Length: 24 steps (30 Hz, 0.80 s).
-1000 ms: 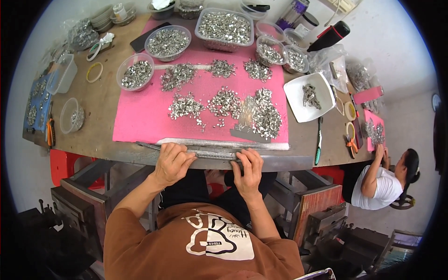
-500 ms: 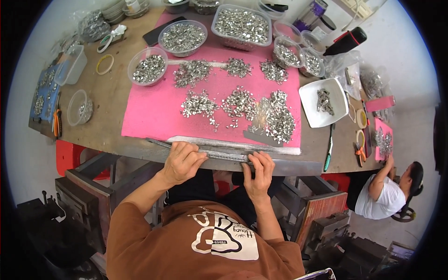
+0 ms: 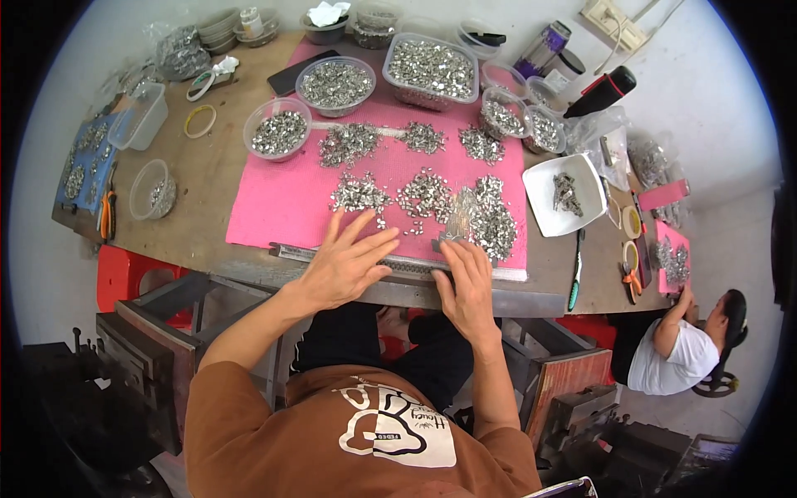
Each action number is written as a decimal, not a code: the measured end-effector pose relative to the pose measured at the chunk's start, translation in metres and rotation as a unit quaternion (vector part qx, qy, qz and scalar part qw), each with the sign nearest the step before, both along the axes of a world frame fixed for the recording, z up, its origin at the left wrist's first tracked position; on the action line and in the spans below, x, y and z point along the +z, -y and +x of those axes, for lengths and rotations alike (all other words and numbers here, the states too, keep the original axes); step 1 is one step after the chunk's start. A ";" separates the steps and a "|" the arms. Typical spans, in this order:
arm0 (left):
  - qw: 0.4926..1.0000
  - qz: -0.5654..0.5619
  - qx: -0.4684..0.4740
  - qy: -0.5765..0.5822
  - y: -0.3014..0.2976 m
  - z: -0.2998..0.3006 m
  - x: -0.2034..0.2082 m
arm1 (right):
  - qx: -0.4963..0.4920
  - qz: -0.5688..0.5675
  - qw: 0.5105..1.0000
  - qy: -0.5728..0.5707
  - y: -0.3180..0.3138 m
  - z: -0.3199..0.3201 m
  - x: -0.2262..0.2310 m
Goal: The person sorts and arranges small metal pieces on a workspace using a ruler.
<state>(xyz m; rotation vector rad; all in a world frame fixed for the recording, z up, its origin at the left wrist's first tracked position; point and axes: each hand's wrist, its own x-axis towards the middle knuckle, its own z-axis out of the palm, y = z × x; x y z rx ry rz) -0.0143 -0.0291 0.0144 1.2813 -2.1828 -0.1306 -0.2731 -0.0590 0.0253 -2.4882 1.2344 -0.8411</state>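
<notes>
Along the table's front edge lies a long, narrow metal strip (image 3: 407, 268) with a dark, toothed-looking pattern along it. My left hand (image 3: 344, 261) hovers over or rests on the strip's left part, fingers spread and pointing at the pink mat (image 3: 274, 207). At the strip's right part is my right hand (image 3: 466, 278). Its fingertips reach onto a flat grey plate (image 3: 437, 245) at the mat's near edge, its thumb apart by the strip. The fingers cover most of the plate. Loose silvery metal pieces (image 3: 494, 220) lie heaped just beyond that hand.
More heaps of pieces (image 3: 349, 143) sit across the mat. Behind them stand filled bowls (image 3: 335, 85) and a rectangular tub (image 3: 432, 70). At right are a white dish (image 3: 566, 195), a green-handled tool (image 3: 576, 274) and pliers (image 3: 633, 282). A co-worker (image 3: 677, 344) sits far right.
Both hands have let go of the metal strip. My left hand has spread its fingers; my right has moved forward onto the grey plate. The view has shifted slightly.
</notes>
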 end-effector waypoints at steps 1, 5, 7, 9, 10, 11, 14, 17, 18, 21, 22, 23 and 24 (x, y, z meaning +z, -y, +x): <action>0.999 0.043 -0.015 0.028 0.003 0.000 -0.004 | 0.024 -0.016 1.000 -0.002 0.009 0.008 0.003; 0.994 0.082 -0.003 0.075 0.004 0.012 -0.001 | 0.053 -0.024 0.997 -0.046 0.026 0.023 0.001; 0.992 0.086 0.030 0.082 0.003 0.021 -0.003 | 0.053 -0.021 0.997 -0.056 0.027 0.023 -0.004; 0.988 0.106 0.079 0.086 0.005 0.026 -0.002 | 0.062 0.010 0.993 -0.099 0.027 0.024 -0.007; 0.988 0.105 0.080 0.085 0.006 0.025 0.000 | 0.063 0.009 0.993 -0.100 0.025 0.023 -0.007; 0.990 0.101 0.059 0.077 0.008 0.021 0.002 | 0.082 0.019 0.992 -0.091 0.021 0.022 -0.005; 0.996 0.087 0.004 0.038 0.012 0.001 0.006 | 0.115 0.046 0.990 -0.066 0.016 0.019 0.003; 0.999 0.046 -0.027 -0.008 0.026 -0.004 -0.004 | 0.138 0.070 0.988 -0.030 0.017 0.012 0.006; 0.999 0.018 -0.028 -0.025 0.034 -0.005 -0.006 | 0.142 0.078 0.987 -0.013 0.017 0.010 0.006; 0.999 -0.007 -0.005 -0.038 0.050 -0.014 -0.003 | 0.063 0.099 0.990 0.075 0.021 0.007 0.004; 0.999 -0.008 -0.006 -0.039 0.053 -0.018 -0.005 | 0.062 0.098 0.990 0.075 0.023 0.008 0.002; 0.999 -0.005 -0.004 -0.046 0.055 -0.022 -0.009 | 0.037 0.071 0.994 0.069 0.025 0.012 -0.003; 0.999 -0.003 -0.001 -0.052 0.058 -0.025 -0.011 | 0.013 0.043 0.997 0.063 0.028 0.014 -0.007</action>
